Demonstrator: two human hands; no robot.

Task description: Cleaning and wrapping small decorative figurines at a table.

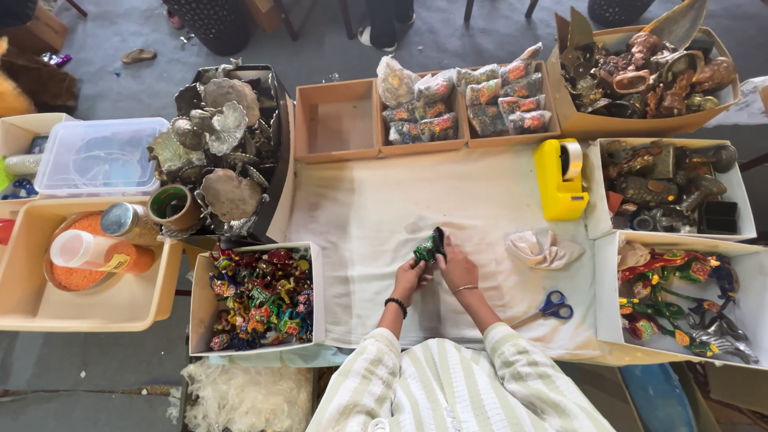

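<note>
Both my hands meet at the middle of a cloth-covered table (360, 208). My left hand (410, 278) and my right hand (458, 270) together grip a small painted figurine (430, 246), dark green with bright spots, held upright just above the cloth. A black bead bracelet sits on my left wrist and a thin bangle on my right. Striped sleeves cover both forearms.
A white box of colourful figurines (258, 302) lies left of my hands. Blue-handled scissors (550, 306), a crumpled cloth (542, 248) and a yellow tape dispenser (560, 180) lie to the right. Boxes of brass items (664, 184), painted birds (680, 308) and packed bags (464, 100) ring the table.
</note>
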